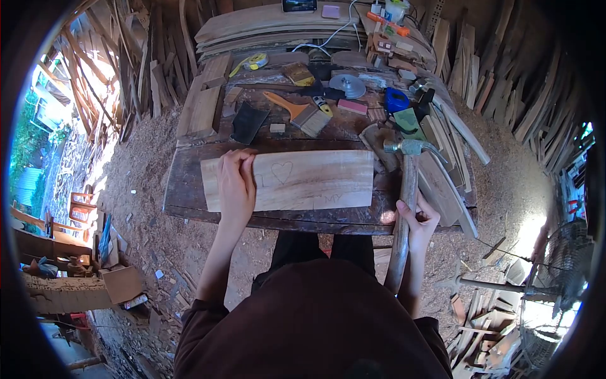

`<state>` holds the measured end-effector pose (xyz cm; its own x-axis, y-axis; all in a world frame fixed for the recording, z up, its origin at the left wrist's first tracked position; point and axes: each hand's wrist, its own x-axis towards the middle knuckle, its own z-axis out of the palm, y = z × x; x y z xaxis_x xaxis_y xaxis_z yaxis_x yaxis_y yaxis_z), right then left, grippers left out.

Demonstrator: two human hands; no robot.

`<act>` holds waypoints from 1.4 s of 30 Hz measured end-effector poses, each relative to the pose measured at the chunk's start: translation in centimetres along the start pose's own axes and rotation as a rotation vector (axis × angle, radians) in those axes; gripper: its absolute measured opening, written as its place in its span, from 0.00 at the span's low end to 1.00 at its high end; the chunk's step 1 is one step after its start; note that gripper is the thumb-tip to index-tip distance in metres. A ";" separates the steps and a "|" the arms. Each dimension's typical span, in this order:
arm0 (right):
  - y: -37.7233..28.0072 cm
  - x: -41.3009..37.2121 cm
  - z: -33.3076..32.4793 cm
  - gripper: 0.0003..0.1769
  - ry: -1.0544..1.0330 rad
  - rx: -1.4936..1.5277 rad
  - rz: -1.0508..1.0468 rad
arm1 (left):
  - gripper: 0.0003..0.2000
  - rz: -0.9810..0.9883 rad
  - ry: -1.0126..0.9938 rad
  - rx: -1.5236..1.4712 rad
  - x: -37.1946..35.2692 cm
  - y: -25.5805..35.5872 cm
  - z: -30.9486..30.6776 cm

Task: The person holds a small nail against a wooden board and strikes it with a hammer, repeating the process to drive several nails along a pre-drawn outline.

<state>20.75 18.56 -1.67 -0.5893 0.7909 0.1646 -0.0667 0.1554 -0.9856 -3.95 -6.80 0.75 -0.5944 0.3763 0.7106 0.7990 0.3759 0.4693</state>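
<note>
A pale wooden board (309,180) with a heart and letters marked on it lies along the front of the dark workbench (189,170). My left hand (237,183) grips its left part, fingers over the top edge. On the right, my right hand (420,218) is closed round the wooden handle of a hammer (407,183), whose metal head points up and away from me. The hammer is to the right of the board, apart from it. Beyond the board lie a wide brush (309,119), a black sheet (249,122) and a small wooden block (278,127).
Further back are a yellow tape measure (255,61), a grey disc (347,86), a pink block (352,107) and a blue tool (396,100). Wood strips (442,189) lie at the bench's right. A fan (558,265) stands at the far right.
</note>
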 end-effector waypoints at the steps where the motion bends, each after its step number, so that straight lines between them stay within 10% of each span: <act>1: 0.0 0.0 0.1 0.28 0.008 0.004 -0.003 | 0.05 -0.005 0.000 -0.002 0.3 0.0 0.0; 16: -0.1 0.1 0.0 0.30 -0.022 -0.022 0.030 | 0.04 -0.237 -0.262 -0.002 2.0 -0.1 0.8; 25: -0.6 0.1 0.1 0.30 -0.030 -0.015 0.051 | 0.10 -0.104 -0.422 -0.572 1.1 6.5 5.1; 42: -0.3 0.1 0.1 0.30 -0.034 -0.018 0.030 | 0.09 -0.035 -0.435 -0.508 0.6 6.5 6.1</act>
<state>20.65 18.59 -1.39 -0.6179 0.7749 0.1331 -0.0343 0.1426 -0.9892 0.35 1.01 1.02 -0.5182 0.7184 0.4640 0.6586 -0.0109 0.7524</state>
